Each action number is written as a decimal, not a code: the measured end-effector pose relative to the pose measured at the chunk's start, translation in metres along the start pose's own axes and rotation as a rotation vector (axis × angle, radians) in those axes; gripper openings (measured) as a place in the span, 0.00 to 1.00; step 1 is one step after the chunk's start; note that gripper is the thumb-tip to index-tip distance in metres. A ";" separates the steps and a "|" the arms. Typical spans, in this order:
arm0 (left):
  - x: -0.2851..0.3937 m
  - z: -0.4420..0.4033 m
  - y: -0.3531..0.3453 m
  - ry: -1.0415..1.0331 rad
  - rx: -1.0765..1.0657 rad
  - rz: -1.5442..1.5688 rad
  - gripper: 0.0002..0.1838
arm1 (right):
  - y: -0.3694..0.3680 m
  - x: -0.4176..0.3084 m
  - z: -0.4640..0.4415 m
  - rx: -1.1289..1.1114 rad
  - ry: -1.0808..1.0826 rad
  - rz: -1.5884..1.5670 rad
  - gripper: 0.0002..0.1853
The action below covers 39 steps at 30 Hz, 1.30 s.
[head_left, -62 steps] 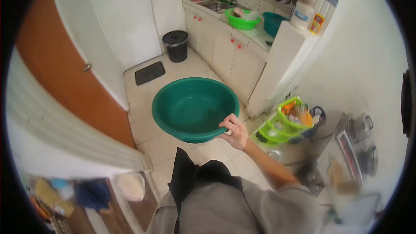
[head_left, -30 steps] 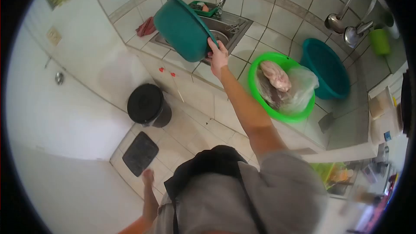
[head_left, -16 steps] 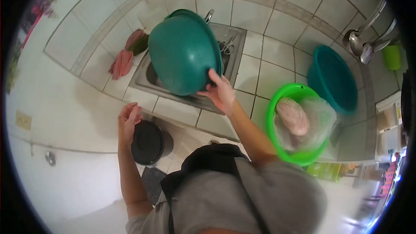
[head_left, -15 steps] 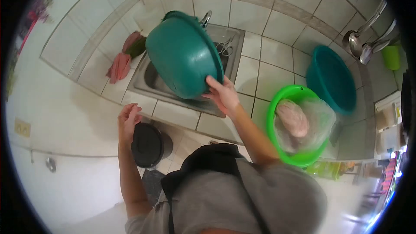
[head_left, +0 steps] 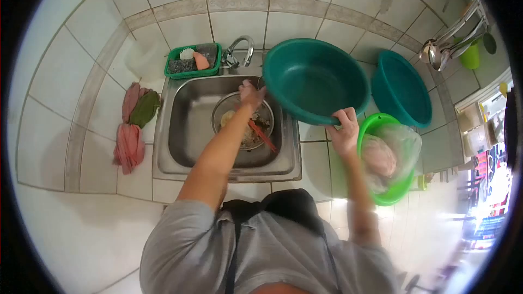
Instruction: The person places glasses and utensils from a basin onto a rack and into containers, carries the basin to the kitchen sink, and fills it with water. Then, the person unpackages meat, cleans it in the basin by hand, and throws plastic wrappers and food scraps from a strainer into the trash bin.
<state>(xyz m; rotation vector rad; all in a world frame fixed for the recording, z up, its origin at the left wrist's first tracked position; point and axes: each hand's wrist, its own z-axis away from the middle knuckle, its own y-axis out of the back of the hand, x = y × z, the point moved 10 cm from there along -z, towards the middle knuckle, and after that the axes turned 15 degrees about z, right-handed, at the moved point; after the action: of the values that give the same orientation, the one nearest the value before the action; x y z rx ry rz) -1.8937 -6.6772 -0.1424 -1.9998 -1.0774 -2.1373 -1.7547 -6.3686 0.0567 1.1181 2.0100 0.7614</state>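
Observation:
My right hand (head_left: 344,132) grips the near rim of a teal basin (head_left: 313,84), thumb and fingers closed on its edge. The basin's hollow faces up, beside the right of the steel sink (head_left: 229,175). Inside the sink, my left hand (head_left: 251,96) is at the far rim of a round strainer (head_left: 222,110). Its fingers look curled, and a thin loop shows beside them; what they hold is unclear. Food scraps (head_left: 249,137) and a red-orange strip (head_left: 262,136) lie in the strainer.
A green tray (head_left: 217,68) with sponges stands left of the faucet (head_left: 242,49). Cloths (head_left: 129,144) lie left of the sink. At right are a second teal basin (head_left: 403,90) and a bright green basin (head_left: 389,198) holding bagged meat (head_left: 378,157). Ladles (head_left: 436,54) hang above.
The teal basin has moved right from over the sink and turned hollow side up, with my right hand on its rim. My left hand has gone from the counter's front into the sink.

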 end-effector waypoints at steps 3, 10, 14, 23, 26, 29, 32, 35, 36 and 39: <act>-0.012 -0.017 -0.039 -0.027 -0.028 -0.036 0.42 | -0.042 0.015 0.000 0.098 -0.155 0.022 0.16; -0.061 -0.004 -0.068 0.699 -0.522 1.072 0.19 | -0.042 -0.036 -0.010 -0.274 -0.476 0.026 0.37; -0.012 0.020 0.010 0.495 -0.635 1.119 0.11 | -0.127 -0.143 -0.042 -0.448 -0.065 -0.368 0.22; -0.048 0.056 0.092 0.606 -0.437 1.165 0.16 | -0.421 -0.089 -0.135 -0.778 -0.624 -0.586 0.23; -0.054 0.067 0.132 0.542 -0.370 1.233 0.17 | -0.435 -0.117 -0.117 -0.775 -0.919 -1.074 0.27; -0.069 0.074 0.143 0.587 -0.368 1.243 0.18 | -0.434 -0.117 -0.127 -0.725 -0.860 -1.096 0.27; -0.093 0.081 0.141 0.726 -0.332 1.257 0.18 | -0.403 -0.112 -0.158 -0.479 -0.272 -0.483 0.23; -0.095 0.085 0.138 0.776 -0.312 1.363 0.16 | -0.374 -0.134 -0.166 -0.284 0.259 -0.066 0.25; -0.094 0.085 0.137 0.777 -0.314 1.359 0.16 | -0.385 -0.103 -0.159 -0.436 -0.058 -0.349 0.27; -0.085 0.088 0.129 0.823 -0.330 1.440 0.15 | -0.384 -0.061 -0.087 -0.695 -0.772 -1.008 0.39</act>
<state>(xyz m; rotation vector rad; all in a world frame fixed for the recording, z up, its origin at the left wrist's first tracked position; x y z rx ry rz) -1.7429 -6.7693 -0.1640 -0.9713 0.6933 -1.7873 -1.9794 -6.6097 -0.1669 -0.0905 1.2036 0.3257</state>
